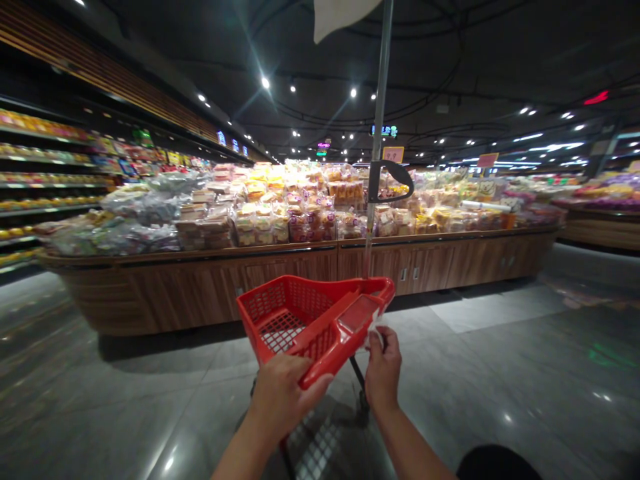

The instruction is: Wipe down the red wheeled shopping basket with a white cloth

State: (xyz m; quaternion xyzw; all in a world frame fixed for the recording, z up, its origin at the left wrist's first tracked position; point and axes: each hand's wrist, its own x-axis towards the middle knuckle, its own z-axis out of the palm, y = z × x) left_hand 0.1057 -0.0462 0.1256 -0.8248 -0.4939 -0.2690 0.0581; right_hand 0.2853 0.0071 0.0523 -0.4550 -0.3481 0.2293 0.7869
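A red plastic shopping cart [310, 291] with a latticed basket stands in front of me, turned at an angle. My left hand [285, 393] is closed over its near left edge, thumb along the red handle section. My right hand [383, 363] is beside the cart's right side, thumb and fingers pinching a small thin white piece like tissue [375, 325]. The white piece is close to the flat panel [359, 313] on the cart's handle; whether it touches the cart I cannot tell. Inside the basket, the visible bottom is bare lattice.
Beyond the cart runs a long wooden display counter [290, 267] heaped with packaged bread [260, 223]. A pole [383, 87] with a dark loop grip [397, 183] rises behind the cart. Stocked shelves [45, 173] line the left. Grey tiled floor [165, 407] surrounds the cart.
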